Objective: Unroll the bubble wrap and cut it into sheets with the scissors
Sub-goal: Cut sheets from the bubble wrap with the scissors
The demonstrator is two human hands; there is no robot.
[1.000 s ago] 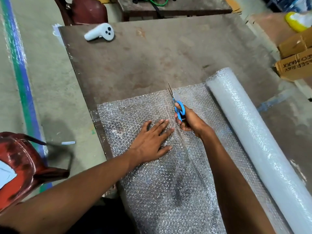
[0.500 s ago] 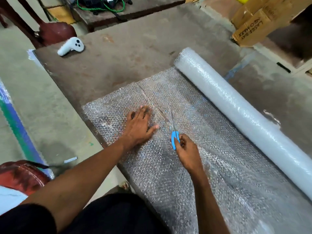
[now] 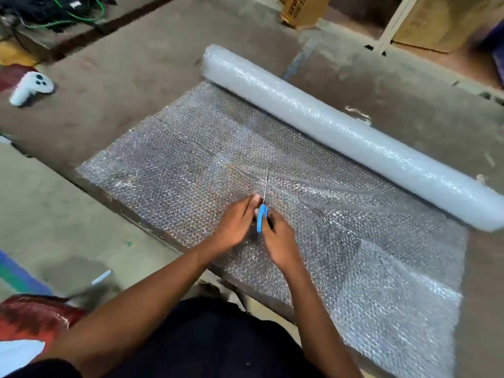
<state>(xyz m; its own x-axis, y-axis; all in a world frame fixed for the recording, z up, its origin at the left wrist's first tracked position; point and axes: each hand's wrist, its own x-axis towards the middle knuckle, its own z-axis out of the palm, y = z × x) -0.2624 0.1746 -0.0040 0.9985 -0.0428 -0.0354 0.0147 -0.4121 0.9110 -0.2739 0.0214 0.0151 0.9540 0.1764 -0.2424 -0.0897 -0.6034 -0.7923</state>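
Note:
A long roll of bubble wrap (image 3: 341, 129) lies across the brown table (image 3: 131, 85), with an unrolled stretch of bubble wrap (image 3: 368, 255) spread toward me. A cut line crosses the left part of that stretch. My right hand (image 3: 278, 238) is shut on the blue-handled scissors (image 3: 262, 216), whose closed blades point away from me over the wrap. My left hand (image 3: 234, 225) lies right against the scissors' handle, fingers touching it; whether it grips the handle I cannot tell.
A white handheld controller (image 3: 31, 87) rests on the table's far left. Cardboard boxes (image 3: 302, 9) stand beyond the table at the back. A red chair (image 3: 35, 317) is at the lower left on the floor, next to a blue and green floor stripe (image 3: 19, 279).
My left hand left its flat hold on the wrap and came over to the scissors' handle. My right hand drew the scissors back from the cut. The view swung right.

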